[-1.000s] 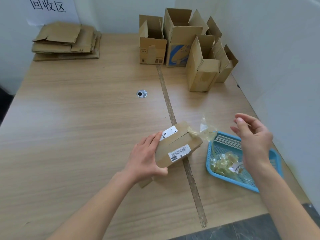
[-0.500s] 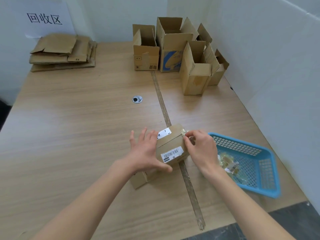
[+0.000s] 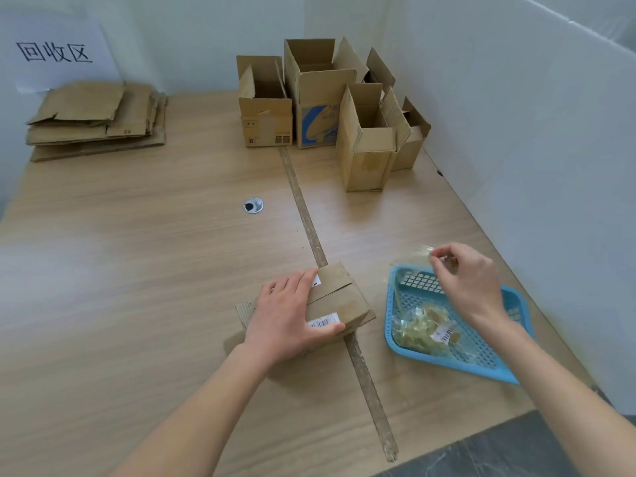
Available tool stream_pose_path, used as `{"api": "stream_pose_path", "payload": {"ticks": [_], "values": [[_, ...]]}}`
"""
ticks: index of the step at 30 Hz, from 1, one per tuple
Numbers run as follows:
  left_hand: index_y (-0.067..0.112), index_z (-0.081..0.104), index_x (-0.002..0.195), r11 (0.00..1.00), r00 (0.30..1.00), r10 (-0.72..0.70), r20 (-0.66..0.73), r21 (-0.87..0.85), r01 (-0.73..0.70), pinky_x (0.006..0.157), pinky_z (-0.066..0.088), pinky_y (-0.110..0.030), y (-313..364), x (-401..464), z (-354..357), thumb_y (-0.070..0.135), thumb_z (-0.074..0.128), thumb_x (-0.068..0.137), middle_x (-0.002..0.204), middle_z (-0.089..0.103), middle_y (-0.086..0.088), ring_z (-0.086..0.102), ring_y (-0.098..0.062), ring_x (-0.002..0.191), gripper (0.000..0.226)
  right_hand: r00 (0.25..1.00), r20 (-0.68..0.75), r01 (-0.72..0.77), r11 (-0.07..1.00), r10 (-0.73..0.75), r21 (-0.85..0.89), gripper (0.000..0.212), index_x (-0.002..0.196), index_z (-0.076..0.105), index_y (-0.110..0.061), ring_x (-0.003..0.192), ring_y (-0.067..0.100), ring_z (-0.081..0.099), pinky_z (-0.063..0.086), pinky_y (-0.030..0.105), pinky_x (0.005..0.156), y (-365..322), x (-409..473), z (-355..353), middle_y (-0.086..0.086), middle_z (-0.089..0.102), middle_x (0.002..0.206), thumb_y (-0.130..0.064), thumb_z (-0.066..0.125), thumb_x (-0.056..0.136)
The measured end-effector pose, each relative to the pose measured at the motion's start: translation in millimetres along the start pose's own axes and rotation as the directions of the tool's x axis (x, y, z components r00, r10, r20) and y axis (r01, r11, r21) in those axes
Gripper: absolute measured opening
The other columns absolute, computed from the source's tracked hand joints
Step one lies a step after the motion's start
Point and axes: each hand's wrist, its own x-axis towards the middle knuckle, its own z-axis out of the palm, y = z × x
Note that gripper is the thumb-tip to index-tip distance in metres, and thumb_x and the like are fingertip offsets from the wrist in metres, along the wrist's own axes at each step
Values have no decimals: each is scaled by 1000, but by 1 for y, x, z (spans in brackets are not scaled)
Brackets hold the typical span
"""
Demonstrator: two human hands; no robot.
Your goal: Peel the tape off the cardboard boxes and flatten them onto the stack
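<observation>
A small cardboard box (image 3: 339,297) with a barcode label lies on the wooden table near the front. My left hand (image 3: 289,318) holds it down, thumb curled over the labelled side. My right hand (image 3: 468,280) hovers above the far end of a blue plastic basket (image 3: 512,370), pinching a strip of clear tape (image 3: 425,253) that hangs from its fingertips. Crumpled tape scraps (image 3: 418,328) lie inside the basket. The stack of flattened cardboard (image 3: 96,118) sits at the far left corner.
Several open upright boxes (image 3: 320,98) stand at the back right. A round cable hole (image 3: 253,205) lies mid-table, beside a taped seam running front to back. A white wall panel closes the right side. A paper sign hangs above the stack.
My right hand pulled a tape strip off the box's right end and carried it right, over the basket. The left hand kept holding the box down.
</observation>
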Motion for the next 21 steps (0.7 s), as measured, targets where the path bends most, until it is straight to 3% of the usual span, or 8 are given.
{"api": "stream_pose_path", "payload": {"ticks": [3,6,8,10,13,16,18,21], "values": [[28,23,156,1000,1000,-4,-6,2,5,117,26,-37,2,1,1,88,47,73,148,41,14,37,-12,138,106,982,58,186,978,-182,-89,3,90,73,-16,70,13,65,55,31,66,10,-24,-14,-7,69,89,-16,76,88],[29,23,156,1000,1000,-3,-8,-4,3,117,26,-36,4,1,2,88,48,73,148,41,14,36,-12,138,105,983,185,48,989,-20,-143,6,86,70,-20,78,15,65,53,35,70,32,-56,1,-11,64,99,-20,75,89],[30,21,157,1000,1000,-5,0,1,5,117,24,-34,4,2,2,88,49,73,149,39,16,34,-10,138,105,929,353,-47,982,111,-185,4,90,69,-22,90,16,64,51,36,78,44,-70,20,-10,60,109,-24,69,93],[31,20,157,1000,1000,-7,3,-1,7,116,23,-33,3,3,2,88,50,74,150,38,16,34,-9,137,105,861,486,-21,966,149,-259,5,99,64,-26,106,17,62,49,38,93,50,-74,30,-10,57,120,-28,59,99],[29,22,157,1000,1000,0,-5,-1,0,115,24,-33,3,3,3,89,47,73,150,39,15,35,-10,137,106,808,574,107,923,135,-368,24,118,61,-29,143,12,41,12,44,126,53,-69,32,-12,54,137,-39,44,105],[28,23,158,1000,1000,1,3,-8,-1,115,25,-35,3,2,2,90,45,72,150,40,14,37,-11,137,107,734,657,140,909,171,-393,56,137,55,-24,156,14,12,-5,45,127,48,-69,26,-8,46,153,-62,33,101],[29,22,157,1000,1000,5,1,-11,-5,115,25,-35,4,1,2,90,45,73,150,40,14,37,-11,136,107,712,682,157,907,170,-391,69,140,52,-23,157,18,10,-3,44,127,45,-70,23,-3,45,155,-73,29,97],[29,21,157,1000,1000,4,-4,-10,-4,116,24,-35,4,1,2,89,47,73,151,38,15,36,-11,137,106,707,680,59,942,194,-330,63,134,48,-35,155,26,18,-1,44,127,44,-70,18,-3,57,145,-78,27,93]]}}
